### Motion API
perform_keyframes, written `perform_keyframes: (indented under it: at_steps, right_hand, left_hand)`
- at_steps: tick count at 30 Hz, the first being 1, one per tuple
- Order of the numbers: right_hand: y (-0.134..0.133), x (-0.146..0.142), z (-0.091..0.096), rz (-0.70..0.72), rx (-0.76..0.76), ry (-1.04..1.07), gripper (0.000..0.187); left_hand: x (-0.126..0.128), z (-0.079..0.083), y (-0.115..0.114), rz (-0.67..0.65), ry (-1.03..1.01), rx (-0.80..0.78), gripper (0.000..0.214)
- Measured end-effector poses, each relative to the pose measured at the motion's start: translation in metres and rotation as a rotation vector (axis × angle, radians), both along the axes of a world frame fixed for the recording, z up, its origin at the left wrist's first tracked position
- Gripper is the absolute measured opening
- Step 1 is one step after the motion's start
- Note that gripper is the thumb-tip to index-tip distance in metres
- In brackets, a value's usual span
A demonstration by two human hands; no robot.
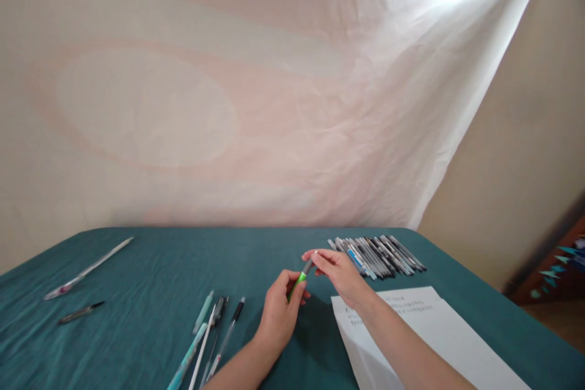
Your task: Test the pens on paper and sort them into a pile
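A green pen (300, 279) with a grey upper end is held between my two hands, above the middle of the table. My left hand (281, 311) is closed round its green lower part. At the grey end, the fingertips of my right hand (340, 274) pinch the pen. My fingers hide part of the barrel and both its tips. Beneath my right forearm lies white paper (439, 329) with handwritten lines near its top. Left of my left hand, several pens (214, 335) lie side by side, among them a clear one with a black cap (237, 311) and a turquoise one (188, 354).
A row of many grey, black and white pens (375, 256) lies at the back right of the green-covered table (173, 262). At the far left are a long pale pen (91, 268) and a short dark one (81, 312). A light cloth (256, 103) hangs behind.
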State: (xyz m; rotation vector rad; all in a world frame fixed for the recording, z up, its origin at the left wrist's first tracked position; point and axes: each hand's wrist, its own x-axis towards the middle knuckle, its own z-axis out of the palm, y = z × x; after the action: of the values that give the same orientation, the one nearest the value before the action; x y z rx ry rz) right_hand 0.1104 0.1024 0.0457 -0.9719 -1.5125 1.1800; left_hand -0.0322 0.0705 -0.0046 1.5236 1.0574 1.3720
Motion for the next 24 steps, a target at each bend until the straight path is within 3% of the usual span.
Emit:
perform_keyframes:
  at_steps: [6,12,18,24]
  right_hand:
    - [-0.002,-0.004,0.001,-0.045,0.005,0.017,0.033]
    - [0.015,0.006,-0.01,-0.135,-0.171,0.304,0.028]
    - [0.03,0.018,-0.024,-0.178,-0.356,0.473,0.025]
    - [0.023,0.01,-0.025,-0.144,-0.346,0.352,0.032]
  left_hand:
    - [-0.001,0.001,0.001,0.025,0.002,0.007,0.025]
    - [0.002,0.009,-0.008,-0.111,0.051,-0.005,0.042]
    - [0.001,0.023,-0.029,-0.317,0.387,0.288,0.044]
    - [0.001,0.025,-0.03,-0.364,0.558,0.356,0.04]
